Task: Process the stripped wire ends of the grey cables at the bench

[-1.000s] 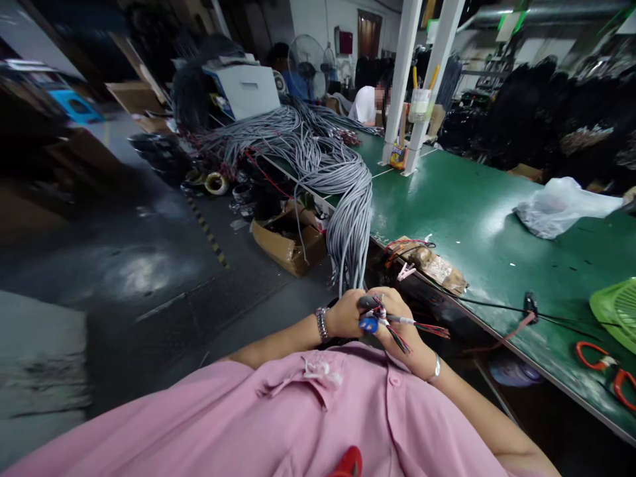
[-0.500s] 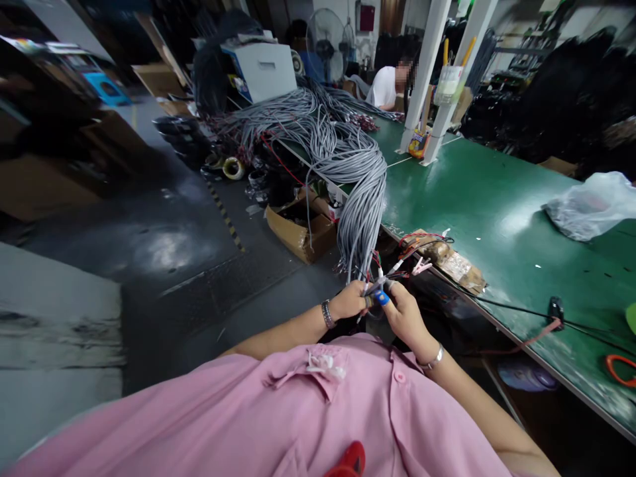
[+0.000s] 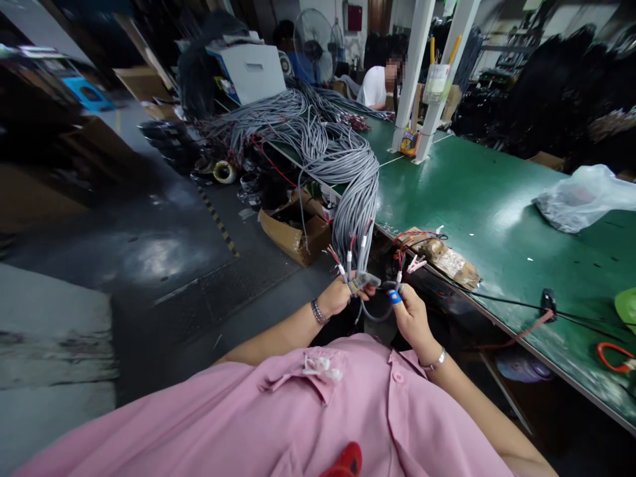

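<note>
Fingers of the left hand (image 3: 338, 297) and right hand (image 3: 411, 318) are wrapped around gray cables (image 3: 362, 266), fingertips partly hidden. Beside the green table (image 3: 477, 199), a carton (image 3: 281, 240) is shadowed inside.

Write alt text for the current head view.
A person's left hand holds several grey cables and the right hand one more cable, coloured wires at their ends, beside a thick cable bundle hanging off a green table.

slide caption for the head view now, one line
Left hand gripping several grey cable ends, right hand holding another cable end, beside a green table with heaped grey cables.
</note>
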`<state>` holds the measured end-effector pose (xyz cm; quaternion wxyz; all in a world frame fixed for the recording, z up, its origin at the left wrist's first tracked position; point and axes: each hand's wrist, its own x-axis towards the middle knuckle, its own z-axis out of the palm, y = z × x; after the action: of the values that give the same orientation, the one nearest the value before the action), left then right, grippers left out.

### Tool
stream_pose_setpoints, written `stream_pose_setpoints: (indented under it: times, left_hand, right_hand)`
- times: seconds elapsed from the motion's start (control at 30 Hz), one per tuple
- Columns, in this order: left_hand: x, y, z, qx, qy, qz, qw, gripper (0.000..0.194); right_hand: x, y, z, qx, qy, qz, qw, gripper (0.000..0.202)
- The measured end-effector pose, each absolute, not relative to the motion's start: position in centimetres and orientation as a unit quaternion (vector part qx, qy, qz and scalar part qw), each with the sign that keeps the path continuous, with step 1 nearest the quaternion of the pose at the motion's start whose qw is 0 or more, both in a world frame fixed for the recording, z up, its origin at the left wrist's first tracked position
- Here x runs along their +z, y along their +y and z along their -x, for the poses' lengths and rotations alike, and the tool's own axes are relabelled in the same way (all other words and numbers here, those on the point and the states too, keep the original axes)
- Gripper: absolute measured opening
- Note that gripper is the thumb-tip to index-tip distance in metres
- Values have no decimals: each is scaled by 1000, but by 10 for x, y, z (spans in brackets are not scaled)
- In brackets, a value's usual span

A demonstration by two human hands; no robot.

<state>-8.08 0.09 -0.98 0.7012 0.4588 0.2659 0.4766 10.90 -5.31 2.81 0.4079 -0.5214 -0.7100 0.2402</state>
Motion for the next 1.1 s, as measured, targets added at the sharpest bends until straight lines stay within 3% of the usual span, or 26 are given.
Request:
stream_pose_setpoints:
  times: [0.33, 0.57, 0.77, 1.1]
  left_hand:
    - [7, -8, 38, 496, 294, -415, 704, 34]
    - [5, -10, 38, 476, 297, -480, 674, 33]
    - [9, -9, 41, 407, 318, -536, 667, 36]
    - [6, -7, 26, 372, 364, -507, 687, 31]
  right_hand:
    - [-12, -56, -105, 424, -613, 533, 400, 34]
    - [-3, -63, -118, 550, -565, 505, 351, 38]
    - [26, -51, -138, 508, -517, 526, 445, 35]
    - [23, -34, -130, 457, -540, 550, 443, 29]
